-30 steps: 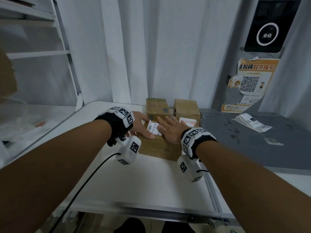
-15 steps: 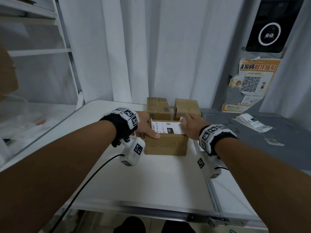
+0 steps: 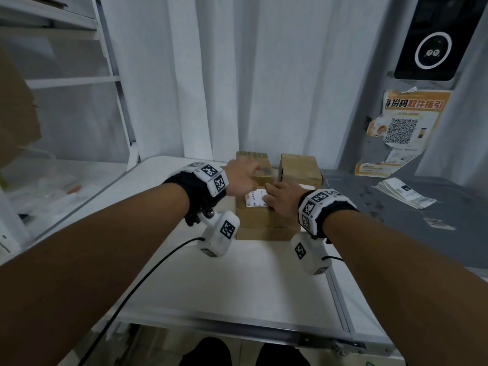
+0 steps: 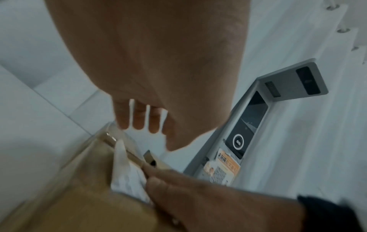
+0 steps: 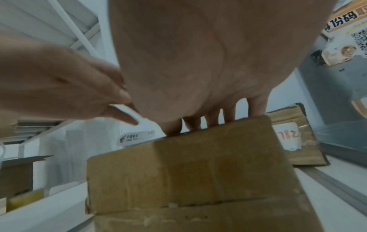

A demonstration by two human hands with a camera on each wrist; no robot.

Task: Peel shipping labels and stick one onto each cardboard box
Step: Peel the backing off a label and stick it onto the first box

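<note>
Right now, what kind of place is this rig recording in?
Probably a parcel pickup or shipping counter. A person is pressing a shipping label onto a cardboard box, a stack of labels lies on the grey counter, and a QR-code poster hangs under a wall scanner screen.

From my remote station, the right hand (image 3: 282, 198) covered most of the shipping label (image 3: 254, 198) on the near cardboard box (image 3: 264, 220), leaving its print too small to read. The left hand (image 3: 241, 178) was motion-blurred, masking part of the rear box (image 3: 260, 169). My wrist views showed only smeared fingertips (image 4: 137, 120).
</note>
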